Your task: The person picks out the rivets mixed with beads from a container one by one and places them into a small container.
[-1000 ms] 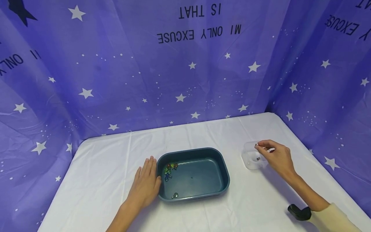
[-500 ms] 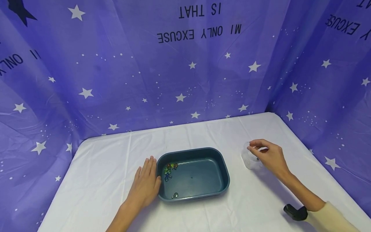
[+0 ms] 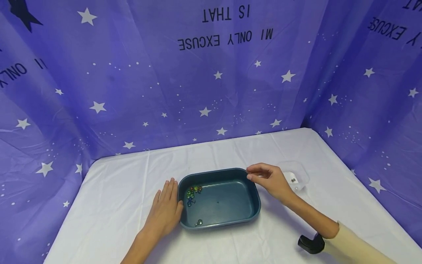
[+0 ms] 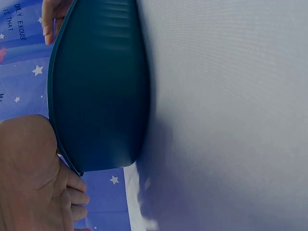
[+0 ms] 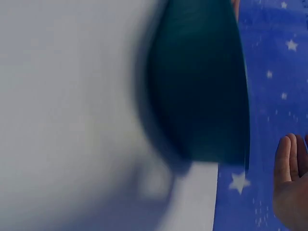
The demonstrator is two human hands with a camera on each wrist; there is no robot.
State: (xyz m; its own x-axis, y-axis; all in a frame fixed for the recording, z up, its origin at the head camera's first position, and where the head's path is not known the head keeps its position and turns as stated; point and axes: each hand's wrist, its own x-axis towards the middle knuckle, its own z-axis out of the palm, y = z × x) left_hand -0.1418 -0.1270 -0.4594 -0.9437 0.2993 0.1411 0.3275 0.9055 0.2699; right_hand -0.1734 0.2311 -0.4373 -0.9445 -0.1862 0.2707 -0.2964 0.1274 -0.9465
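Note:
A dark teal tray (image 3: 217, 171) sits mid-table, with several coloured marbles (image 3: 192, 192) bunched in its left end and one marble (image 3: 199, 222) by its near wall. My left hand (image 3: 166, 200) lies flat on the cloth, its fingers straight against the tray's left wall (image 4: 96, 86). My right hand (image 3: 252, 173) hovers at the tray's far right corner, thumb and fingers loosely extended, holding nothing I can see. A clear plastic cup (image 3: 295, 176) with two small marbles (image 3: 292, 180) stands just right of that hand. In the blurred right wrist view the tray (image 5: 202, 82) appears side-on.
A white cloth (image 3: 115, 190) covers the table. Purple star-printed fabric (image 3: 211, 91) walls it in at the back and on both sides. A black wrist mount (image 3: 311, 244) sits on my right forearm.
My right hand pinched a marble over the clear cup, let it go, then moved left to the tray's far right corner. The left hand has not moved.

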